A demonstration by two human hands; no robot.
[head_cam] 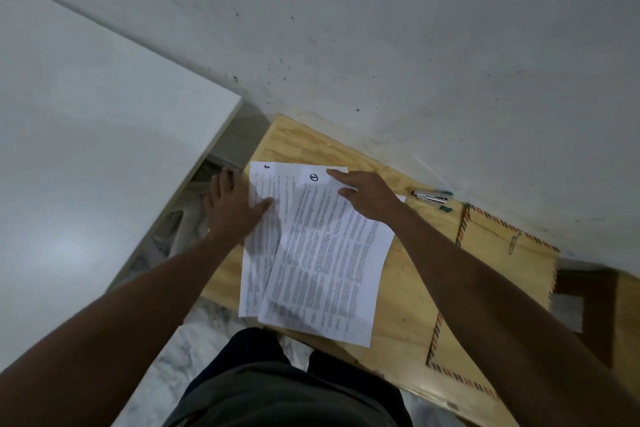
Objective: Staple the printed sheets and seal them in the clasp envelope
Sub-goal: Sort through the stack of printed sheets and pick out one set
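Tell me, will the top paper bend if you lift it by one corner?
Probably yes. The top printed sheet looks thin and lies flat on the wooden table, so it would likely droop. It also looks light and loose, skewed over the sheet beneath, so a push from the right hand would probably slide it.

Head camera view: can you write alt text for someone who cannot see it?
Two bare hands, left hand and right hand, rest flat on fanned printed sheets on a wooden table. A stapler lies by the wall, and a brown clasp envelope lies to the right.
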